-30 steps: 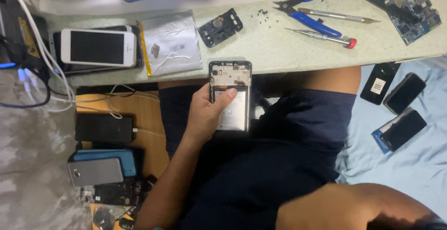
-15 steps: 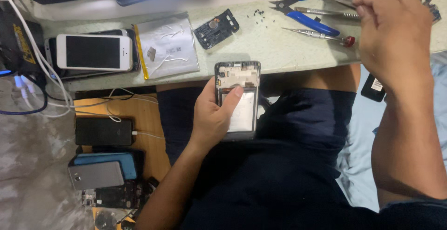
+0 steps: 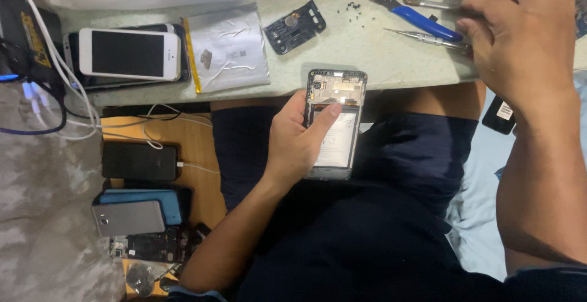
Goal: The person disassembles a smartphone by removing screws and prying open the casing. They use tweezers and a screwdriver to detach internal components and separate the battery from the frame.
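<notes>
My left hand (image 3: 293, 149) holds the opened smartphone with its back cover off, grey frame and bare circuit parts showing (image 3: 334, 124), upright over my lap, just in front of the edge of the pale green work surface (image 3: 342, 51). The grip is closed around the phone's left side, thumb lying across the upper middle of the exposed back, fingers hidden behind it. To do this well I want the phone steady and level, thumb pressing on the frame and clear of the small parts near the top.

My right hand (image 3: 520, 39) is up at the far right of the surface, among the tools: blue-handled pliers (image 3: 422, 17) and a thin metal screwdriver (image 3: 422, 37) lie just beside it. The fingers are curled, and a slim metal tool seems to pass under the fingertips, but I cannot tell whether that grip actually holds anything. A sure pick means pinching one tool by its handle and keeping off the tiny black screws scattered on the surface (image 3: 351, 7), which would roll away easily.

Left of the phone lie a small black plastic phone part (image 3: 295, 26), a flat silver foil battery pouch (image 3: 227, 48) and a white smartphone with a dark screen (image 3: 129, 54). More dark phones lie on the wooden board (image 3: 195, 149) below.
</notes>
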